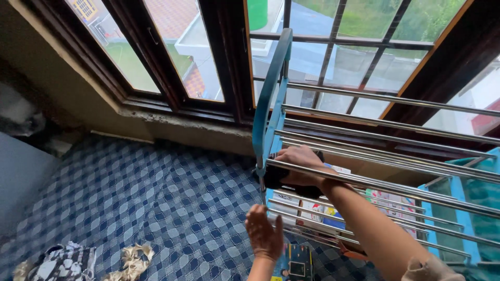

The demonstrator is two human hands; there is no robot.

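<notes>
A person's right hand [297, 162] reaches between the steel rails of a blue-framed drying rack [271, 99] and closes on a dark object [284, 179], possibly a piece of cloth, though the rails hide most of it. The left hand [263, 234] hangs below, fingers loosely apart, palm toward the lower rails [312, 218] and holding nothing. The rack stands before a dark wooden window [208, 52] on a blue-and-white checked floor covering [146, 192]. Colourful boxes and printed cards [317, 211], white, blue and yellow, lie under the rails, crossed by them. At the bottom edge sits a dark rectangular package [297, 265]. A black-and-white patterned cloth [62, 263] and a cream scrap [133, 257] lie lower left.
</notes>
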